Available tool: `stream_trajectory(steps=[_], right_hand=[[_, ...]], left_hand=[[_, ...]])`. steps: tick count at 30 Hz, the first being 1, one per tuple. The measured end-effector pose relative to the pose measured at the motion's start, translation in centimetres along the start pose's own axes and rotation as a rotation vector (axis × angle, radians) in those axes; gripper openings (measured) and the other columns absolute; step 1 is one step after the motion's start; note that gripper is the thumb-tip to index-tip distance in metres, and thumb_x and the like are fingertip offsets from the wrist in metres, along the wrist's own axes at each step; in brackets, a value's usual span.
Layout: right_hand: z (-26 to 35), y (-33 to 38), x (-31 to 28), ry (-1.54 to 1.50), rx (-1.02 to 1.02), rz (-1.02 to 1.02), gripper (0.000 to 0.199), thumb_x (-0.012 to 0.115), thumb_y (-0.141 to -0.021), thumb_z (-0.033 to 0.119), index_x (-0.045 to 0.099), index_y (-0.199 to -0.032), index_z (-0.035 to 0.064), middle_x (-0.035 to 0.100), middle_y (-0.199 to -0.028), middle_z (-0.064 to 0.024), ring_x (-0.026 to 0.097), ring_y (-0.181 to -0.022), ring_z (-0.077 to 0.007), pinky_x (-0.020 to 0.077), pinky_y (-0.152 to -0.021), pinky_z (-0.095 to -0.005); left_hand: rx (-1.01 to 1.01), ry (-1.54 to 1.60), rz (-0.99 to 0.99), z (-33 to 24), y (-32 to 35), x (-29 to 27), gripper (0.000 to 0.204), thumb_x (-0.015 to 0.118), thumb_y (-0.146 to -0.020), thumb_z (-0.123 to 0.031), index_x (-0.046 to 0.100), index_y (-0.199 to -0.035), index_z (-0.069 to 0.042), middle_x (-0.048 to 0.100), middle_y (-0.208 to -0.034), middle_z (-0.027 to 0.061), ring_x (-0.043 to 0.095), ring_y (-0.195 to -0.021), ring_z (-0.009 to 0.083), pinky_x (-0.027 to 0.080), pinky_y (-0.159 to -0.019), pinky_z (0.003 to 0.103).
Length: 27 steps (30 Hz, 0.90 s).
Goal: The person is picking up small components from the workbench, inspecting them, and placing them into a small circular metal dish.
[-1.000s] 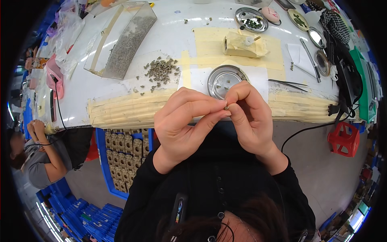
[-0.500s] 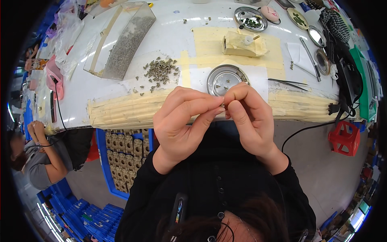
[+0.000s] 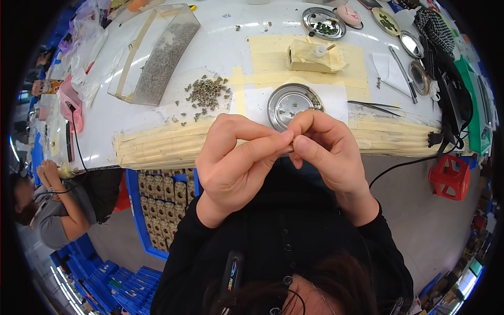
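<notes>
The left hand (image 3: 231, 160) closes its thumb and forefinger on one small part (image 3: 292, 144), mostly hidden by the fingertips. The right hand (image 3: 333, 152) meets it there, thumb and fingers curled in; whether these grip the part or only touch it cannot be told. The part is at the middle of the near edge of the bench (image 3: 220, 39).

Just beyond the fingertips: one round metal dish (image 3: 294, 93), with at least three small pieces inside. Right of the dish, toward the near edge: one pair of tweezers (image 3: 374, 106). Left of the dish: one pile of metal pieces (image 3: 207, 91), too many to count. Beyond the dish: one tape-covered block (image 3: 310, 64). Beyond the pile, toward the left edge: one clear box (image 3: 135, 52). Below the near edge, right side: one red stool (image 3: 458, 181).
</notes>
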State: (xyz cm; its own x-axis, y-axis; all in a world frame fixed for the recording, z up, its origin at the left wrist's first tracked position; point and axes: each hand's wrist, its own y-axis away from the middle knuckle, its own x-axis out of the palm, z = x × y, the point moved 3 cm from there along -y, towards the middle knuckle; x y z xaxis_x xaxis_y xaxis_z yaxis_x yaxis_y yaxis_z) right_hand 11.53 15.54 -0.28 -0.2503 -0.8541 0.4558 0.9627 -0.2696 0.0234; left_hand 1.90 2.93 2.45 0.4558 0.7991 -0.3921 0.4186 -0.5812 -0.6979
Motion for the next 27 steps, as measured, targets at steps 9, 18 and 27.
stream_trajectory(steps=[9, 18, 27], right_hand=[[-0.3, 0.2, -0.1, 0.017, -0.019, -0.058, 0.011, 0.062, -0.093, 0.013, 0.060, -0.094, 0.0021, 0.057, -0.082, 0.0015, 0.050, -0.068, -0.0036, 0.0422, -0.061, -0.0180], [-0.6, 0.2, 0.0, -0.041, -0.018, -0.043, 0.014, 0.060, -0.095, 0.015, 0.059, -0.097, 0.0011, 0.057, -0.085, 0.0007, 0.050, -0.069, -0.0043, 0.0426, -0.062, -0.0189], [-0.4, 0.4, -0.1, 0.070, -0.062, -0.120, 0.011, 0.062, -0.092, 0.007, 0.060, -0.099, -0.0009, 0.059, -0.087, -0.0003, 0.052, -0.074, -0.0027, 0.0430, -0.064, -0.0185]], left_hand=[[-0.046, 0.021, 0.015, 0.3, 0.0, 0.1, 0.025, 0.079, -0.068, 0.000, 0.072, -0.091, -0.005, 0.064, -0.079, 0.0033, 0.059, -0.069, 0.0175, 0.043, -0.060, 0.027], [-0.306, 0.381, -0.041, 1.2, 0.8, 1.0, 0.020, 0.076, -0.070, 0.006, 0.071, -0.089, -0.002, 0.064, -0.079, 0.0067, 0.061, -0.072, 0.0164, 0.047, -0.064, 0.025], [-0.129, -0.036, 0.005, 0.2, 0.1, 0.4, 0.022, 0.076, -0.066, 0.006, 0.070, -0.085, -0.003, 0.062, -0.077, 0.0061, 0.057, -0.068, 0.0204, 0.044, -0.059, 0.029]])
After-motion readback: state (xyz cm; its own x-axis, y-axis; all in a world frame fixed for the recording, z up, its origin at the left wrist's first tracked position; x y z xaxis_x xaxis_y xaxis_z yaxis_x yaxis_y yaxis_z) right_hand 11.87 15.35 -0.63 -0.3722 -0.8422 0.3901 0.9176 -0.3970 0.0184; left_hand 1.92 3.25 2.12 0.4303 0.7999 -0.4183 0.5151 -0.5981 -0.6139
